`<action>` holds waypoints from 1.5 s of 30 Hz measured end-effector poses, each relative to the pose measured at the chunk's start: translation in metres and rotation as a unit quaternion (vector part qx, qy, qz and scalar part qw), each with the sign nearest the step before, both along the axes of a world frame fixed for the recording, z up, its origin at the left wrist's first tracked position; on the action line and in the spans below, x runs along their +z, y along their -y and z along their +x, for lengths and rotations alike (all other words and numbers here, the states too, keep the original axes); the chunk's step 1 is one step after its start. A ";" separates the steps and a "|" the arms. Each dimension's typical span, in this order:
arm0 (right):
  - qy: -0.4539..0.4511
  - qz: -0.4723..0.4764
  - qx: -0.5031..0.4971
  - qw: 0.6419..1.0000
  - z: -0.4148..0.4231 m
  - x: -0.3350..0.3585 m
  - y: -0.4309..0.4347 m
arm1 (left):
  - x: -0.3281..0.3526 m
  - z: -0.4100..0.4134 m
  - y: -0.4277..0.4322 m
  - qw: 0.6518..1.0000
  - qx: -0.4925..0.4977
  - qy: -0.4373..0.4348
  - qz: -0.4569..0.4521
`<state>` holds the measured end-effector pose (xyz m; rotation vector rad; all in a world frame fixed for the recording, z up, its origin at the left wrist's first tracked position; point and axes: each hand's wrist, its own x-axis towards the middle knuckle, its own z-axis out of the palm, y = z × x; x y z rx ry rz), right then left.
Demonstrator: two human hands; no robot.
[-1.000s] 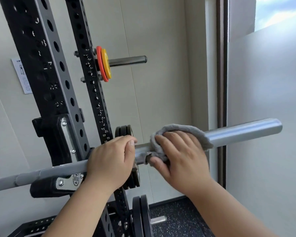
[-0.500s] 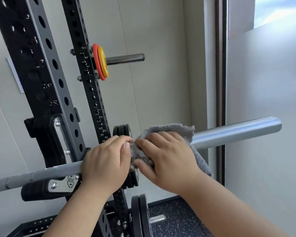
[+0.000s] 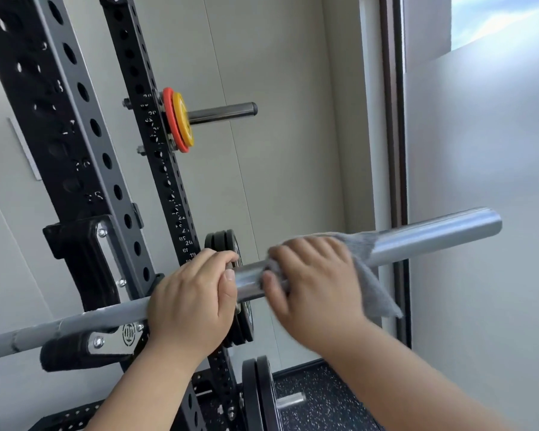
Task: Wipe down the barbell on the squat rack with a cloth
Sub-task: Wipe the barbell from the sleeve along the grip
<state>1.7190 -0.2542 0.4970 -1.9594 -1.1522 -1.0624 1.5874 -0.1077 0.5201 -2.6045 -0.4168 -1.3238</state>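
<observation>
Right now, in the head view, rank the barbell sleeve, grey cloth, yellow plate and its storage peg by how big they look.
1. barbell sleeve
2. grey cloth, partly hidden under the right hand
3. yellow plate and storage peg: too alike to rank; both farther away.

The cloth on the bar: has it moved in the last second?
The right hand slid the cloth along the barbell in toward the left hand, then back out toward the free end. The left hand kept gripping the barbell by the rack.
</observation>
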 end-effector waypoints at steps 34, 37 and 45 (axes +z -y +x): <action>-0.025 0.068 -0.105 0.992 0.059 -0.001 0.051 | 0.017 -0.001 0.024 0.995 0.053 -0.074 -0.030; -0.024 0.059 -0.088 0.994 0.037 -0.004 0.035 | 0.018 0.012 0.049 0.995 0.047 -0.083 0.008; 0.071 0.048 0.000 0.996 0.063 -0.011 0.052 | 0.016 0.055 0.079 0.990 0.046 -0.135 -0.020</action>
